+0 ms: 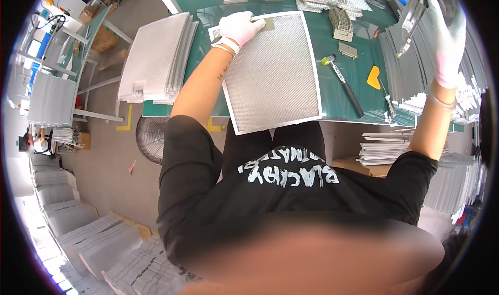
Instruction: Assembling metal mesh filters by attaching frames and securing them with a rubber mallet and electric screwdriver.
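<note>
In a white glove, my left hand [240, 28] is closed on the top edge of a framed metal mesh filter panel [273, 77]. The panel lies on the green table, its near edge jutting out over my lap. Beside my fingers, a small olive-grey patch [268, 24] shows at that top edge. Raised at the far right, my gloved right hand [448, 43] grips a tool [411, 27] with a dark body and a slim metal nose pointing down. My fingers and the picture's rim partly hide its body.
Stacked mesh panels [156, 56] stand left of my panel. To its right lie a hammer [343, 84], a yellow-handled tool [373, 77], a thin-shafted tool [388, 102] and a grey slotted block [341, 24]. Long metal strips [410, 77] fill the right side. A floor fan [150, 139] stands below the table.
</note>
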The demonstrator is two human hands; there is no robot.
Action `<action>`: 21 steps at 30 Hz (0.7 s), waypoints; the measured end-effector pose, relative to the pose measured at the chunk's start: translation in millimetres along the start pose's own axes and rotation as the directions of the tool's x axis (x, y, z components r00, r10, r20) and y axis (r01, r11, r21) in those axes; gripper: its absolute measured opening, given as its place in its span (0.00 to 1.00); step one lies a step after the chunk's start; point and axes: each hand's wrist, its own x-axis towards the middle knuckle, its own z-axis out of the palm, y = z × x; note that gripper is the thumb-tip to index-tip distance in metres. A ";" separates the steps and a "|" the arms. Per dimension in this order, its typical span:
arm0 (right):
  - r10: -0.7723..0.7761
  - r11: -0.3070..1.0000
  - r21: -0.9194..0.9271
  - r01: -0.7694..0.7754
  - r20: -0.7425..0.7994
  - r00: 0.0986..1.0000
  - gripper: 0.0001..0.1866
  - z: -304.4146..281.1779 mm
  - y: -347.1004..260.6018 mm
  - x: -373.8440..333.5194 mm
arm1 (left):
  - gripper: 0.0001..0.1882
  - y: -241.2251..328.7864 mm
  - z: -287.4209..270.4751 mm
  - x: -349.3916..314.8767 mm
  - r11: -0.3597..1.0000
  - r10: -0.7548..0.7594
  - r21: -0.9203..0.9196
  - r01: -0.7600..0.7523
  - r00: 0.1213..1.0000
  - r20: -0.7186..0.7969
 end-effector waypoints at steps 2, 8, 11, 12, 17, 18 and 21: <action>-0.035 0.994 -0.103 0.033 -0.022 0.999 0.49 4.3 -4.6 -11.6 | 0.27 3.2 -5.0 -0.9 1.000 0.016 0.022 -0.016 1.000 -0.006; -0.483 0.678 -0.611 0.410 0.051 0.874 0.22 32.4 -41.9 -58.6 | 0.21 62.0 -43.6 -47.0 0.949 0.313 0.133 -0.288 0.914 -0.257; -0.345 0.740 -0.508 0.441 0.276 0.897 0.17 43.8 -49.2 -59.4 | 0.18 90.8 -54.7 -61.9 0.904 0.427 0.172 -0.391 0.843 -0.328; -0.305 0.774 -0.455 0.441 0.342 0.889 0.19 47.7 -52.2 -57.5 | 0.18 94.7 -57.3 -65.2 0.900 0.435 0.171 -0.400 0.838 -0.329; -0.139 0.939 -0.201 0.278 0.516 0.845 0.29 72.1 -32.8 -75.3 | 0.15 107.9 -73.8 -74.6 0.867 0.493 0.142 -0.478 0.779 -0.388; -0.130 0.973 -0.092 0.214 0.549 0.826 0.30 75.5 -27.0 -79.5 | 0.15 108.7 -78.4 -77.3 0.866 0.492 0.121 -0.485 0.782 -0.384; 0.012 0.996 -0.073 0.054 0.692 0.722 0.32 75.6 -26.1 -92.3 | 0.13 113.5 -93.6 -92.5 0.818 0.542 0.052 -0.573 0.737 -0.403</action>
